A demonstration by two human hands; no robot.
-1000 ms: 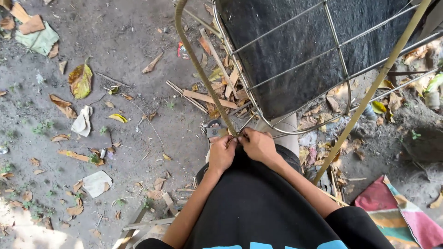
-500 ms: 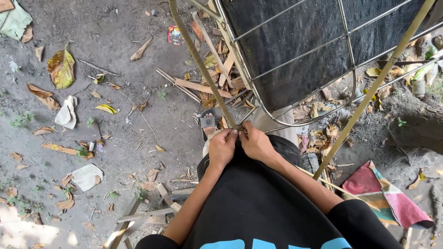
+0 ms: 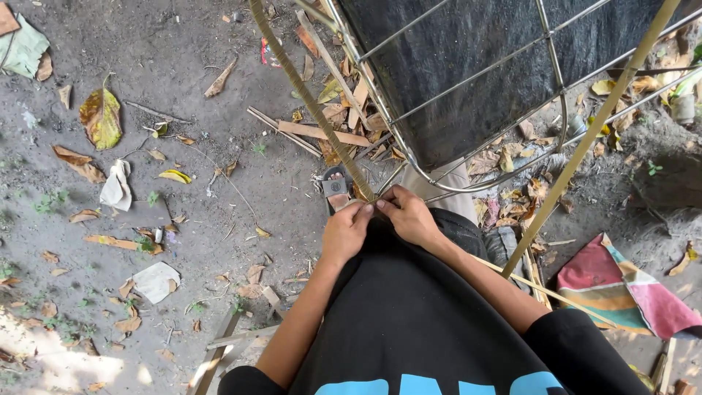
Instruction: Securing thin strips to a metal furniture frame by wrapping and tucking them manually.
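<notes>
Outdoors, a person's left hand (image 3: 346, 230) and right hand (image 3: 407, 216) met at the lower end of a long bamboo strip (image 3: 310, 104), the fingertips of both pinched around it just above the lap. The strip's long axis ran diagonally, its near end at the hands and its far end pointing up and to the left, out of the head camera's view. A second bamboo strip (image 3: 594, 132) slanted the other way, from beside the person's right forearm up toward the top right corner. Between the two stood a metal wire frame (image 3: 409, 157) backed with dark mesh, its curved lower edge just beyond the hands. Underfoot was bare grey dirt ground (image 3: 183, 58), scattered with dry leaves (image 3: 100, 117), bamboo offcuts (image 3: 322, 133) and scraps of white paper (image 3: 156, 281). A striped cloth (image 3: 629, 289) in pink, yellow and green lay at the right.
</notes>
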